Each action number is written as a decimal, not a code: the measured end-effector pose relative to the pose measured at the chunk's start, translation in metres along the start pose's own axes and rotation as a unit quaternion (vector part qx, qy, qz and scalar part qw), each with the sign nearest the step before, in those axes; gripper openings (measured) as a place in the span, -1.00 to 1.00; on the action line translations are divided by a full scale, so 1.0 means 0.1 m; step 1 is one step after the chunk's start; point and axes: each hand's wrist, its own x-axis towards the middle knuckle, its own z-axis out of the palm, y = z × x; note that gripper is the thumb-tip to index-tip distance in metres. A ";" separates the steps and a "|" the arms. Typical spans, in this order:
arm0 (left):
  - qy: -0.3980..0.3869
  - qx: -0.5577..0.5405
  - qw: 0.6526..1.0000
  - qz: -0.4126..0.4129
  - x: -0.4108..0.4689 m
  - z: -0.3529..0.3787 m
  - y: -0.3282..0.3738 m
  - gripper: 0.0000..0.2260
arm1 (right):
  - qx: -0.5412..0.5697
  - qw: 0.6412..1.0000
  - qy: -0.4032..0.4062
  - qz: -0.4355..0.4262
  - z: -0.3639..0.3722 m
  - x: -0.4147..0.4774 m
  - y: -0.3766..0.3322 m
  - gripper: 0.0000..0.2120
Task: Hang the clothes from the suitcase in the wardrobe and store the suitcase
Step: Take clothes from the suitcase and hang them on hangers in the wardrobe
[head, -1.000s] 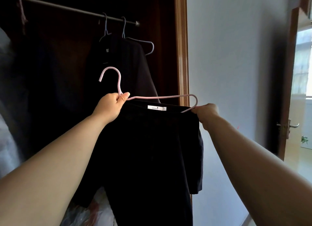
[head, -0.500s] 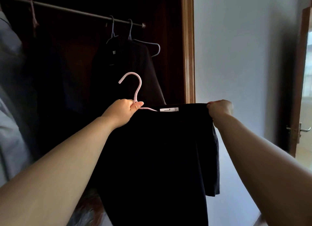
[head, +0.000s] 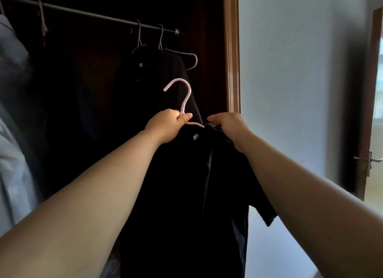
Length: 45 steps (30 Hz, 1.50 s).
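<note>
The black garment (head: 186,194) hangs from a pink hanger (head: 182,99) that I hold up in front of the open wardrobe (head: 93,91), below the level of the rail (head: 93,14) and not yet on it. The cloth falls straight down between my forearms, a small white label showing near its top edge and one short sleeve sticking out low on the right against the pale wall (head: 290,70). My left hand (head: 165,126) is closed around the neck of the hanger, just under its curved hook, thumb pressed against the pink wire. My right hand (head: 228,124) sits just beside it at the top of the garment, fingers curled down over the bunched cloth at the shoulder, gripping it there; the hanger's right arm is hidden under the fabric and my hand, so I cannot tell whether I also hold the wire. Behind the pink hook, another dark garment (head: 165,70) hangs on the rail from two pale blue hangers (head: 180,55) near the rail's right end. Farther left a pinkish hanger hook (head: 42,18) sits on the rail, and grey clothing (head: 14,111) fills the left edge. The wardrobe's wooden frame (head: 233,49) runs down just right of my hands, and a door with a metal handle (head: 376,159) stands at the far right.
</note>
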 end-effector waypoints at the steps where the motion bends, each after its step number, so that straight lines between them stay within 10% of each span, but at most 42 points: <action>1: 0.005 -0.021 1.000 -0.009 -0.01 -0.03 -0.02 -0.58 | -0.030 0.999 -0.006 -0.012 -0.05 0.02 0.02 -0.79; 24: 0.020 0.038 0.994 -0.098 -0.16 -0.51 -0.58 -0.64 | -0.053 0.987 0.102 -0.108 -0.38 0.15 -0.13 -0.97; 29: 0.037 0.036 0.992 -0.117 -0.15 -0.59 -0.72 -0.62 | -0.170 0.974 0.100 -0.113 -0.49 0.17 -0.14 -0.65; 32: 0.048 0.001 0.994 -0.097 -0.13 -0.61 -0.78 -0.64 | -0.311 0.937 0.091 -0.130 -0.57 0.16 -0.05 -0.76; 45: 0.040 0.020 0.987 -0.157 -0.17 -0.79 -1.03 -0.73 | -0.242 0.933 0.157 -0.214 -0.35 0.17 -0.41 -0.96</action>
